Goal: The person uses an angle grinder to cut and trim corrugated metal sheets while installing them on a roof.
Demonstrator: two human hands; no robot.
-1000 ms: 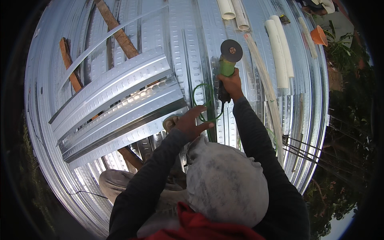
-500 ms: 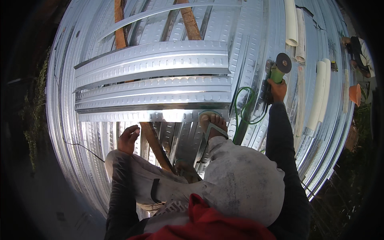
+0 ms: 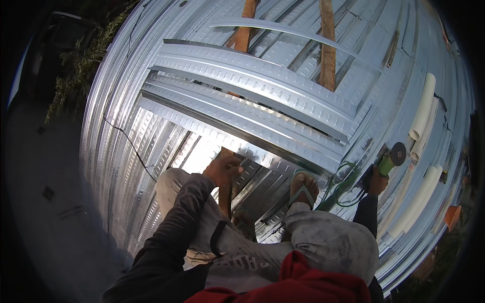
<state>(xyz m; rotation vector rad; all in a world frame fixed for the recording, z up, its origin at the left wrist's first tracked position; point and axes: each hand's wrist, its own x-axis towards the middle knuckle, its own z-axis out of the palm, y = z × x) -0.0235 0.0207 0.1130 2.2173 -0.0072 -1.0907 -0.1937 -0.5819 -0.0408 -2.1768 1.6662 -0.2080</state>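
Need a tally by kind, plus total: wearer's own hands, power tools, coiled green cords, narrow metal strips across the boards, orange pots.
Wearer's hands: 2 (left hand, right hand)
Power tools: 1 (angle grinder, in the right hand)
Coiled green cord: 1
Narrow metal strip: 1
Orange pot: 1
Total: 6

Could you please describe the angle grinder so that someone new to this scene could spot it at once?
Start with the ribbed metal sheets filling most of the view, then go to the pale pipes on the right. Just left of them, the right hand grips the angle grinder. Its green body topped by a dark round disc sets it apart from the plain pipes.
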